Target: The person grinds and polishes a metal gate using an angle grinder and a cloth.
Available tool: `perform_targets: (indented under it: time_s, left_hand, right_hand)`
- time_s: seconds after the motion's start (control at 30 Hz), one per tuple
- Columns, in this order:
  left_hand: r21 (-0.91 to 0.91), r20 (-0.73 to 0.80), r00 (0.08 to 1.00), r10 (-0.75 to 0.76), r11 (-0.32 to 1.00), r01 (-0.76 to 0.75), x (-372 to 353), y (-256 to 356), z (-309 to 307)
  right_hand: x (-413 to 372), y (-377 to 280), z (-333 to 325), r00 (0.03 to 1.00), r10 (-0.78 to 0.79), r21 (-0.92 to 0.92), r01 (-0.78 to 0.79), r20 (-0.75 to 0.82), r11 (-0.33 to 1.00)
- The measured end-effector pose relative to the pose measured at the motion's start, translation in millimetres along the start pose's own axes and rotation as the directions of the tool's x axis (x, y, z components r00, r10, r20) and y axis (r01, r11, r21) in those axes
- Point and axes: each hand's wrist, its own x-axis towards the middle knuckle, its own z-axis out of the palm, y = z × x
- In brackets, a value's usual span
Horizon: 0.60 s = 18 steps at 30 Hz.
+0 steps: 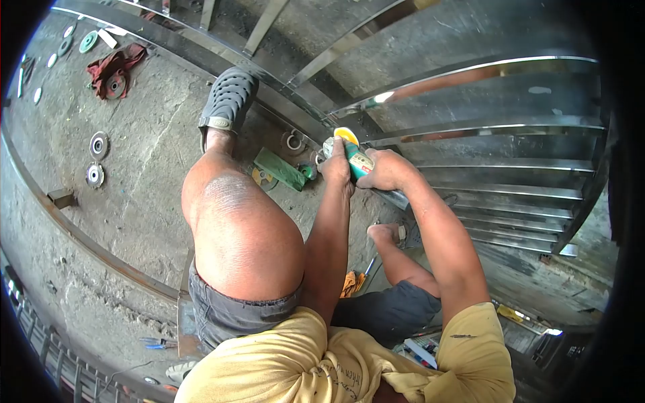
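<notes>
A green angle grinder (361, 163) with a yellow disc (347, 136) is held between both of my hands. My left hand (336, 164) is closed round its front end, near the head. Further back, my right hand (391, 170) wraps the body of the tool. The disc overlaps the lower rail of a shiny metal frame (316, 115) in this view. Just left of my left hand, a green block (280, 168) lies on the floor, partly over a round disc (264, 178).
Polished metal bars (497, 162) fan out to the right. My shoe (229, 101) rests close to the frame's rail. Loose discs (99, 145) and a red cloth (115, 67) with a disc on it lie on the floor to the left. Blue-handled pliers (158, 344) lie at lower left.
</notes>
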Motion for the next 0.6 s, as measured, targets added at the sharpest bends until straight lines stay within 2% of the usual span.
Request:
perform_targets:
  time_s: [0.17, 0.2, 0.3, 0.33, 0.43, 0.47, 0.5, 0.6]
  left_hand:
    - [0.098, -0.141, 0.988, 0.068, 0.994, -0.054, 19.2, 41.5, -1.2]
    - [0.109, -0.123, 0.988, 0.092, 0.991, -0.079, 16.4, 50.7, -0.6]
    - [0.193, 0.025, 0.991, 0.133, 0.972, -0.136, 6.2, 88.6, -1.9]
    - [0.226, 0.044, 0.99, 0.135, 0.964, -0.142, -1.3, 102.8, -0.8]
    - [0.243, -0.096, 0.972, 0.213, 0.952, -0.185, 17.6, 118.2, 1.6]
    - [0.25, -0.085, 0.968, 0.238, 0.945, -0.21, 21.4, 124.9, 0.8]
    - [0.291, -0.189, 0.926, 0.327, 0.919, -0.265, 25.3, 130.6, 6.7]
    - [0.264, -0.17, 0.926, 0.338, 0.92, -0.288, 26.3, 149.2, 5.8]
  right_hand:
    - [7.9, -47.2, -22.0, 1.0, -0.003, -0.034, 0.004, 0.017, 0.999]
    - [9.6, -54.3, -25.0, 1.0, -0.017, -0.017, 0.017, 0.021, 1.0]
    - [21.9, -67.6, -21.3, 0.987, -0.107, -0.016, 0.105, -0.119, 0.994]
    - [23.8, -74.9, -24.4, 0.989, -0.098, 0.002, 0.099, -0.11, 0.995]
    - [31.7, -94.5, -30.7, 0.992, -0.092, -0.002, 0.093, -0.09, 0.996]
    - [32.1, -102.0, -33.7, 0.988, -0.109, -0.029, 0.106, -0.114, 0.994]
    - [33.9, -107.9, -36.2, 0.987, -0.115, -0.015, 0.114, -0.116, 0.993]
    - [38.7, -124.6, -42.7, 0.986, -0.127, 0.006, 0.128, -0.111, 0.992]
